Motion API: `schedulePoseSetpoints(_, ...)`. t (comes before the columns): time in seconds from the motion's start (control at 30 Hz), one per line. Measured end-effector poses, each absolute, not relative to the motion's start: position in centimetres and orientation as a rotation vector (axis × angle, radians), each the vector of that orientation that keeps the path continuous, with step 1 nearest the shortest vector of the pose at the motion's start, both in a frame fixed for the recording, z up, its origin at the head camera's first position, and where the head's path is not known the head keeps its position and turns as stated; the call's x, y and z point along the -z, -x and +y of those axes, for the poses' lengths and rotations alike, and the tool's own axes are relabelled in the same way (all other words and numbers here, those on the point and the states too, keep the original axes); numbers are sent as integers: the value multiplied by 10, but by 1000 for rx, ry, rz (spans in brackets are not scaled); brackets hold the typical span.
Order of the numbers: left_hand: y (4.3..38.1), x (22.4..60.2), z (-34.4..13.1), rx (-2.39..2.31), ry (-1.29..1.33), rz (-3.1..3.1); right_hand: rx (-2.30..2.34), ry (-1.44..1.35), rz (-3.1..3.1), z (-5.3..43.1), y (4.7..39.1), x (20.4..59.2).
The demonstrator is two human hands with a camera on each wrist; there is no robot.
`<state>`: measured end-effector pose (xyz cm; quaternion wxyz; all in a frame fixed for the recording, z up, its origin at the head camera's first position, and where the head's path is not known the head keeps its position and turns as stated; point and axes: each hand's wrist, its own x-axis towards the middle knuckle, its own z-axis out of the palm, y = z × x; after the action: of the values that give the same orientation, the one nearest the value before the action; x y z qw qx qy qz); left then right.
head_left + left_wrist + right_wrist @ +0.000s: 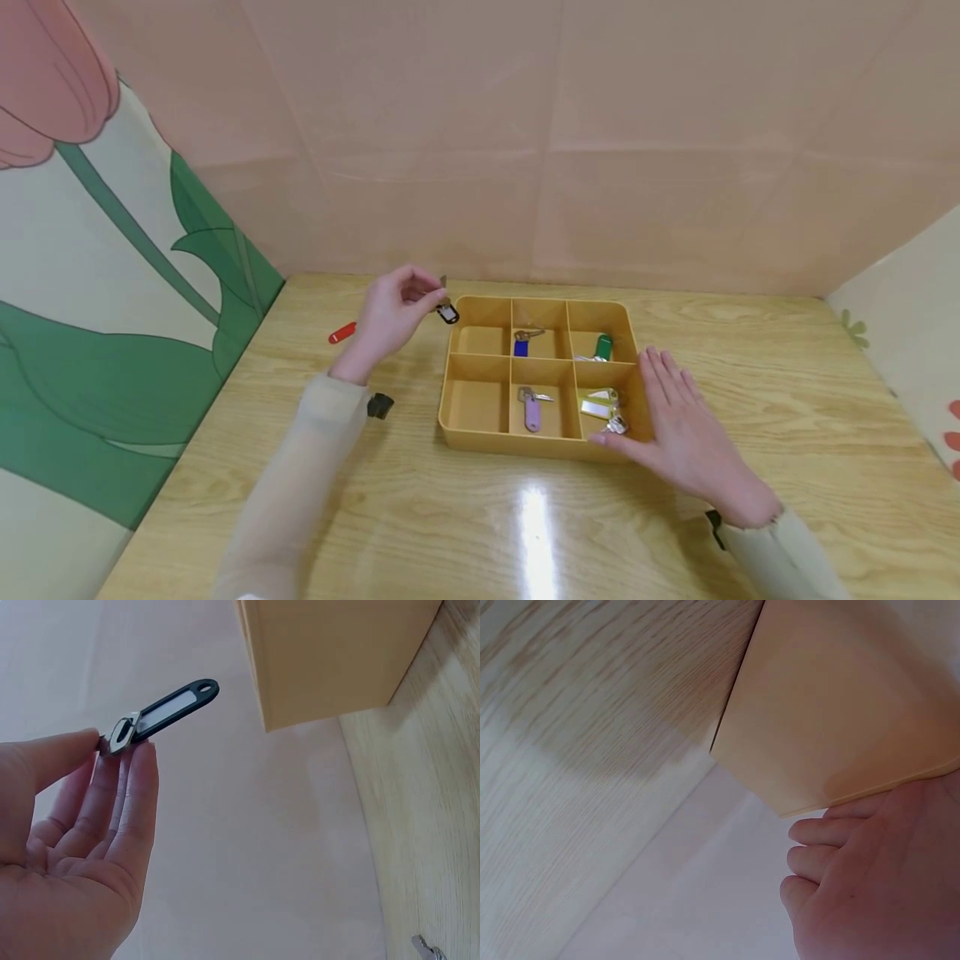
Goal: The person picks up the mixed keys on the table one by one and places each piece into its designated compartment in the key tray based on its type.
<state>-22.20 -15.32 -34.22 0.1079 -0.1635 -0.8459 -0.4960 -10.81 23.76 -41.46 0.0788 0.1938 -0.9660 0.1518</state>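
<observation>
My left hand (393, 312) pinches a key (443, 287) with a black-framed key tag (447, 313) near the back left corner of a yellow six-compartment box (517, 447). In the left wrist view, the tag (176, 709) points away from the fingertips, and the hand hides most of the key. Straight fingers of my right hand (693, 442) rest along the box's right wall, with the thumb stretched to the front rim. Keys with a blue tag (521, 344), green tag (604, 347), purple tag (532, 412) and yellow tags (597, 408) lie in separate compartments.
A red key tag (342, 332) lies on the wooden table (787, 392), left of my left hand. Beside the left sleeve is a small black object (381, 406) whose kind I cannot tell. A pink backdrop (540, 167) rises behind the table.
</observation>
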Motion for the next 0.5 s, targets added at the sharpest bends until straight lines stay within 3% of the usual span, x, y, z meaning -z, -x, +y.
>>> schedulePoseSetpoints(0.5,238,340,-142,1454,492,-2576,-452,-584,-2917,241,110,408)
